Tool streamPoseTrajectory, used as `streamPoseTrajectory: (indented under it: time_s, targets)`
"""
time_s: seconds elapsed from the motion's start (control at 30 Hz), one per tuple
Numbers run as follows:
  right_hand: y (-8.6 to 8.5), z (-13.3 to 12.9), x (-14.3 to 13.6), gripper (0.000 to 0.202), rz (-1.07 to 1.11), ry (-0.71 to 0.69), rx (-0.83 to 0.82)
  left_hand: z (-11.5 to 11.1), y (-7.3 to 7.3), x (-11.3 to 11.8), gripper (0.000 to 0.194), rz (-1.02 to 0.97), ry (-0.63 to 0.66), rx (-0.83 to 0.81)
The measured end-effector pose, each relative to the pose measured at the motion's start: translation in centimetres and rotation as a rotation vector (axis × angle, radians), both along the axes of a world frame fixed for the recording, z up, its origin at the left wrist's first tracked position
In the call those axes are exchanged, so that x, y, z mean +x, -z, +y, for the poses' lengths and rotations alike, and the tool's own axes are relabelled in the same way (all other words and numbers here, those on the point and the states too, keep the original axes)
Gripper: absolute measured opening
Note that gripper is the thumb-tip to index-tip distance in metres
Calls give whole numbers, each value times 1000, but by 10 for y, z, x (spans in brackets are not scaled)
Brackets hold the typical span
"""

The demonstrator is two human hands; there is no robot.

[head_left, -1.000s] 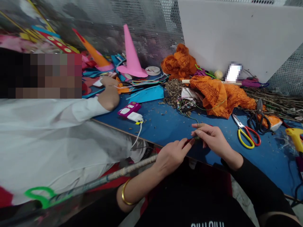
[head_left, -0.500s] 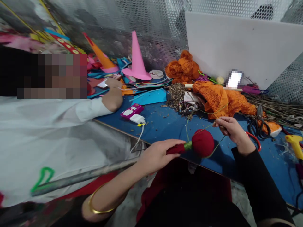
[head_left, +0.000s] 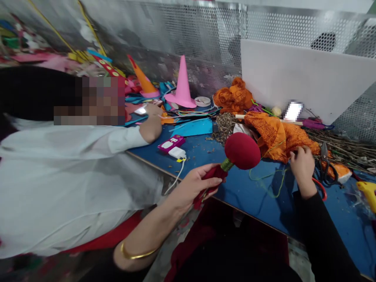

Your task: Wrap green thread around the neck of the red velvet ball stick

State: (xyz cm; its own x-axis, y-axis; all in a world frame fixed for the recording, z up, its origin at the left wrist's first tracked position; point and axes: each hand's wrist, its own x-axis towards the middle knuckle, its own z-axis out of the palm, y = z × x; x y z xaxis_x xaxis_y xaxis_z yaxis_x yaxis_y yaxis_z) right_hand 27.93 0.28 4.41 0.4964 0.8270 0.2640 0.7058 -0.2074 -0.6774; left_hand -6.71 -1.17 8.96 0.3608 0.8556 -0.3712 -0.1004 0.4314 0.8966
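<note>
From my remote seat I watched the left hand [head_left: 202, 184] grasping a red bundle [head_left: 242, 152] by its cloth tail, thumb and fingers closed around it. The round red head stood out beyond the fingertips, up and to the right of the grip, tilted over the blue table [head_left: 235, 219]. Just past the fingers, a green wrapping [head_left: 226, 164] circled the neck between tail and head.

The right hand [head_left: 304, 163] was well apart, to the right of that grip, its fingers bent at the near edge of the orange cloth [head_left: 277, 135] — I could not tell whether they pinched anything. Green thread [head_left: 280, 188] lay loosely looped between the two hands, past the red head. Black scissors [head_left: 324, 168] sat just right of the right hand, with a red handle [head_left: 320, 188] near its wrist.

Beyond the left grip, a little to its left, I saw a magenta box [head_left: 173, 143] touching a white plug [head_left: 177, 152]. Further left — beside the table — a co-worker's white sleeve [head_left: 126, 140] reached forward.
</note>
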Motion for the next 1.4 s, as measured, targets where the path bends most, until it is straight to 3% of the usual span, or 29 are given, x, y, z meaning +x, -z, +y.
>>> streamPoseTrajectory:
  time_s: [0.07, 0.13, 0.2, 0.23, 0.3, 0.37, 0.47, 0.5, 0.6, 0.67, 0.8, 0.97, 1.1, 1.4]
  targets:
    - [0, -3, -19, 38, -116, -36, 178, -2, 1, 9, 58, -34, 9, -18]
    - [2, -11, -47, 37, 19, -368, 235, -3, 3, 18, 57, -80, 32, -30]
    - [6, -22, -80, 41, 372, -767, 132, -5, 7, 27, 59, -131, 68, -38]
    - [9, -28, -95, 44, 542, -871, 60, -6, 9, 31, 60, -159, 85, -46]
    - [14, -38, -119, 54, 774, -974, 4, -8, 14, 37, 62, -207, 115, -75]
    - [17, -43, -131, 59, 864, -1019, -15, -9, 17, 40, 63, -239, 145, -102]
    - [14, -45, -130, 26, 741, -991, -106, -10, 19, 37, 57, -272, 170, -97]
    - [11, -46, -126, 23, 644, -955, -100, -9, 19, 35, 53, -277, 163, -87]
    - [-5, -53, -118, 31, 374, -887, 122, -8, 19, 28, 48, -262, 117, -69]
    - [-14, -60, -118, 31, 343, -924, 301, -7, 21, 26, 47, -258, 100, -74]
    - [-14, -68, -128, 33, 614, -968, 403, -11, 28, 29, 45, -275, 117, -104]
    - [-4, -61, -136, 43, 1162, -859, 295, -19, 37, 38, 46, -242, 172, -158]
    - [-6, -61, -134, 43, 1163, -751, 113, -22, 40, 41, 46, -224, 173, -163]
    - [-5, -72, -139, 39, 1131, -642, 133, -28, 45, 47, 43, -130, 126, -65]
